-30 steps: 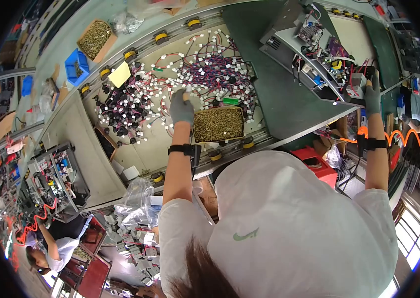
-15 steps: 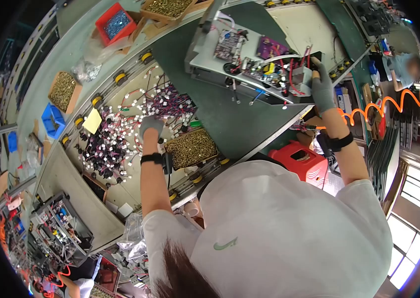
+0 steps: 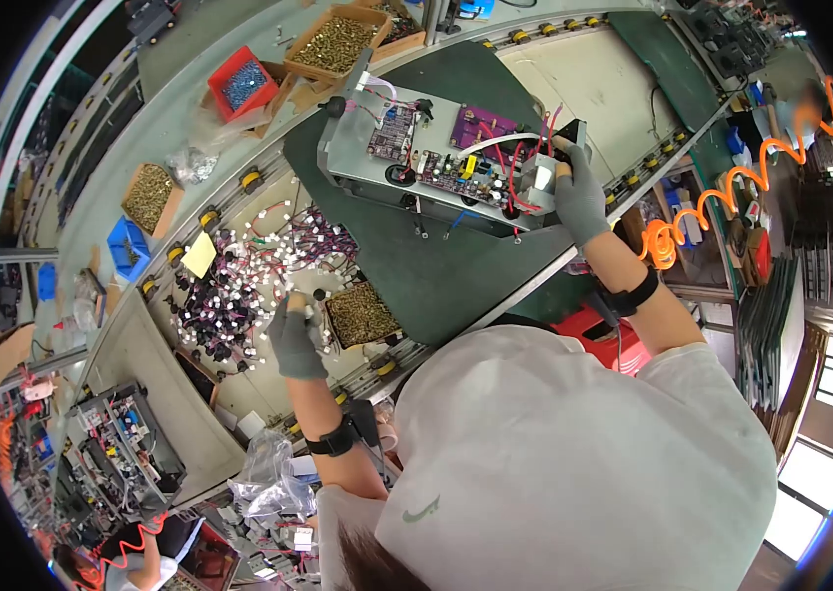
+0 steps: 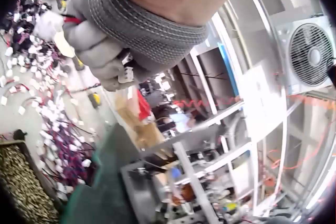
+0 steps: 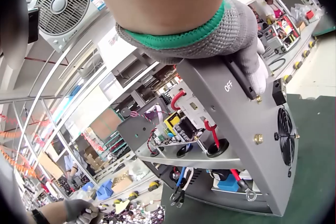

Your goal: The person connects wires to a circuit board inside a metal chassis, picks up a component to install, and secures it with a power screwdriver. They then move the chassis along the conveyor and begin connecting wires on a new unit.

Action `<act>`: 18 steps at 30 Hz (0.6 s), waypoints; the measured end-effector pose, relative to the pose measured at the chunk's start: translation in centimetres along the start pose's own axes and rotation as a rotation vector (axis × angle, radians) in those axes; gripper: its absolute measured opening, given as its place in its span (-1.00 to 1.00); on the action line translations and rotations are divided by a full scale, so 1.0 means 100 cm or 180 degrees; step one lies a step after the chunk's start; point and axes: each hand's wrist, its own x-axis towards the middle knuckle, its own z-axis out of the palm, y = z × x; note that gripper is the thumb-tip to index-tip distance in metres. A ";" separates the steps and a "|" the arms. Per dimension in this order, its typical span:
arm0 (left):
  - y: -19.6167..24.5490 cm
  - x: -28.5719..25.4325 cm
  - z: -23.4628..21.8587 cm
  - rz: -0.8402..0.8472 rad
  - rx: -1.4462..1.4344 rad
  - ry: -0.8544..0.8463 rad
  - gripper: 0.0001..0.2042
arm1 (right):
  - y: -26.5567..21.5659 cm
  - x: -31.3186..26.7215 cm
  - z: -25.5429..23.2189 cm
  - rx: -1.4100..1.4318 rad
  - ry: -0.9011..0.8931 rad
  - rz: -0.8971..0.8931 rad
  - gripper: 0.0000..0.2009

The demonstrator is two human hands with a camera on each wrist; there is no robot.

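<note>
My gloved left hand (image 3: 296, 340) is over the conveyor, beside a pile of wire cables (image 3: 219, 295) with white plugs. In the left wrist view its fingers are curled round a cable, with a white connector (image 4: 127, 74) and a bit of red wire (image 4: 73, 20) showing. My gloved right hand (image 3: 581, 197) grips the end panel of a grey metal chassis (image 3: 352, 148) fitted with circuit boards. The right wrist view shows its fingers (image 5: 255, 74) over the edge of that panel (image 5: 247, 113), near the OFF marking. Loose red wires (image 3: 508, 167) rise from the chassis.
A box of brass-coloured screws (image 3: 362, 315) stands right of the cable pile. Beneath the chassis lies a green mat (image 3: 446, 281). Along the far side are a red bin (image 3: 242, 84), a blue bin (image 3: 129, 248) and a yellow note (image 3: 199, 254). An orange coiled hose (image 3: 663, 241) hangs at right.
The view has turned rightward. My left hand has come back from the cable pile toward the body, fingers curled. The chassis has turned and come nearer, with my right hand still at its end.
</note>
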 end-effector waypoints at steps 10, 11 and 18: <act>0.036 -0.069 0.100 0.0661 0.0120 -0.0813 -0.76 | -0.003 -0.006 -0.011 -0.0039 -0.0760 -0.0147 -0.68; 0.036 -0.070 0.108 0.0991 0.0054 -0.0729 -0.75 | -0.002 -0.006 -0.011 -0.0074 -0.0800 -0.0319 -0.67; 0.050 -0.095 0.118 0.0788 0.0460 -0.0820 -0.71 | -0.079 -0.047 -0.049 -0.1004 0.0291 -0.2858 -0.46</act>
